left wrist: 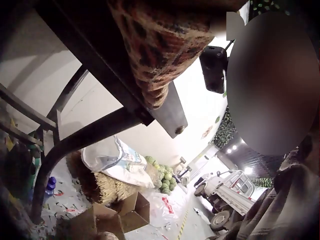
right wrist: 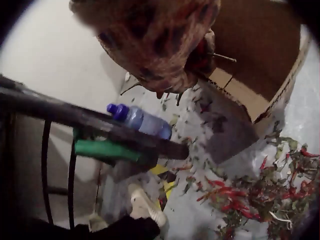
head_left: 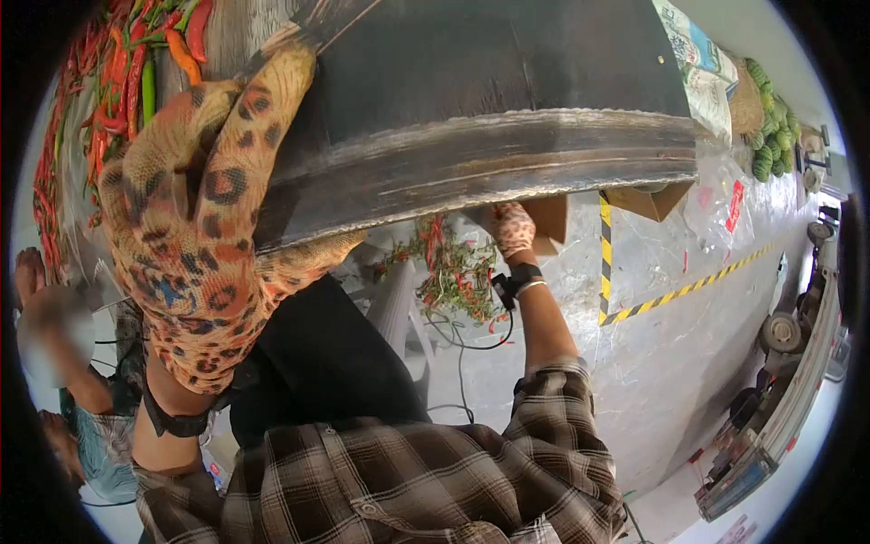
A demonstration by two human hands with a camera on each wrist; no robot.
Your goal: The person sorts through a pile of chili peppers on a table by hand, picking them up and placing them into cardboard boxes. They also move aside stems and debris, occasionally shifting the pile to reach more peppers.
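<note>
In the head view, my left hand (head_left: 199, 218), in a leopard-print glove, is at the worn edge of a dark table (head_left: 453, 72), one long finger lying straight. Its thumb points along below that edge. Red, orange and green chili peppers (head_left: 118, 82) lie beside this hand. In the left wrist view, a flat grey metal piece (left wrist: 172, 112) with a rivet shows by the gloved fingertip. My right hand (head_left: 515, 228), gloved alike, is low beside an open cardboard box (right wrist: 255, 55). Its fingers hold chili peppers, with thin stems and a red tip sticking out in the right wrist view.
Loose chilies with leaves (right wrist: 245, 197) litter the floor near a blue-capped bottle (right wrist: 145, 122) and a black metal frame (right wrist: 85, 115). Yellow-black tape (head_left: 689, 283) marks the floor. Watermelons (head_left: 773, 127), a white sack (head_left: 702, 68), a truck (head_left: 779, 390) and another person (head_left: 100, 444) are farther off.
</note>
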